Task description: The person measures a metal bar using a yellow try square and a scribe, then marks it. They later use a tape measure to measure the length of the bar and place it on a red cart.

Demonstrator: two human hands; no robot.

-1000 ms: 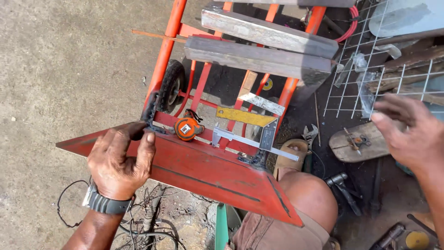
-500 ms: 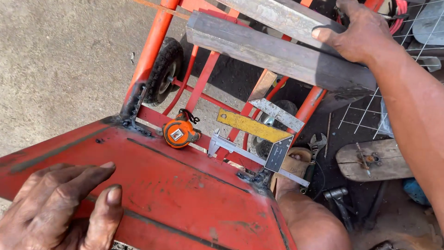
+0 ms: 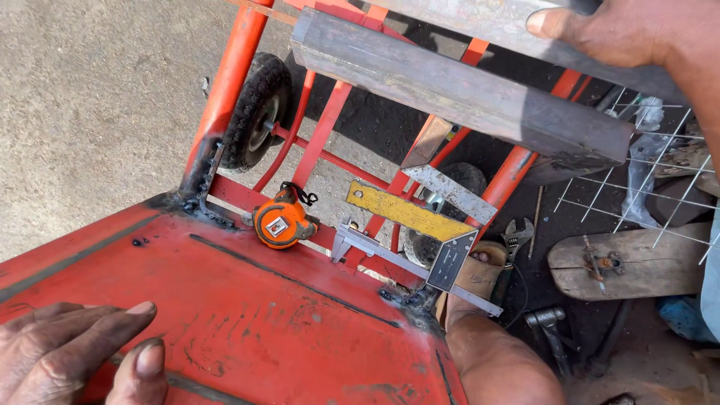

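1. The left hand [image 3: 71, 352] lies flat on the red metal plate [image 3: 247, 322] of an orange hand truck [image 3: 225, 97], fingers [image 3: 112, 322] spread and pressing down with nothing gripped; it looks placed there to steady the plate, which tilts toward the camera.
2. The right hand [image 3: 615, 34] reaches in from the upper right and rests on a grey steel bar [image 3: 465, 90] lying across the truck's uprights; the thumb shows over a second bar's edge, but whether the fingers close round it cannot be told, since most of the hand is out of view.
3. The bar lies crosswise on the orange frame, propped there rather than fixed as far as can be seen; one end is cut at an angle and darkened.
4. An orange tape measure [image 3: 280, 223] sits at the joint between plate and frame, just beside a steel caliper [image 3: 375, 247] and a yellow-bladed square [image 3: 420, 217], all kept within easy reach of the weld line.
5. A black wheel [image 3: 255, 112] stands by the left upright on the concrete floor [image 3: 90, 112].
6. No container shows; loose tools lie on the dark ground at right: a wrench [image 3: 517, 236], a hammer [image 3: 551, 330], a wooden board [image 3: 630, 262] and wire mesh [image 3: 645, 187]; the person's knee [image 3: 495, 367] is just below.
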